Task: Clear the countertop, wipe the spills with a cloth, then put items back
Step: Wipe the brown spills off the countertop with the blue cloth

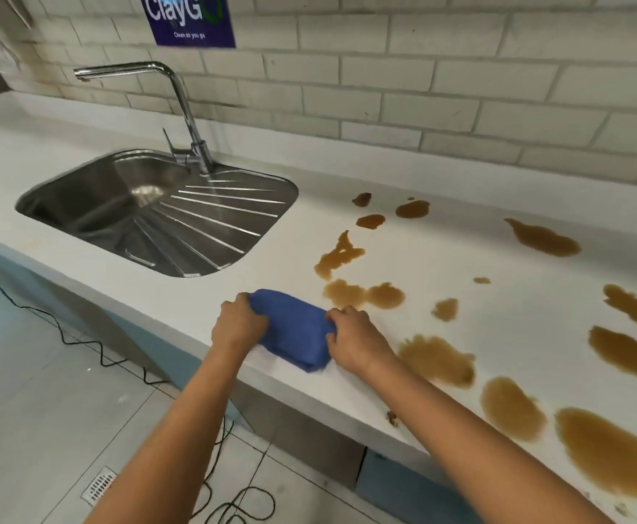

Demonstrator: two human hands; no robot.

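Note:
A folded blue cloth [294,329] lies on the white countertop [294,251] near its front edge. My left hand [239,321] grips the cloth's left end and my right hand [354,340] grips its right end. Several brown spills spread over the counter to the right: a branching one [337,257] just beyond the cloth, a double blot [364,295] beside my right hand, and large pools [438,359] [608,450] toward the front right.
A steel sink [82,206] with a ribbed drainer [211,225] and a tall tap [184,107] sits to the left. A tiled wall [423,88] with a blue poster [188,18] backs the counter. A black cable [101,353] trails across the floor below.

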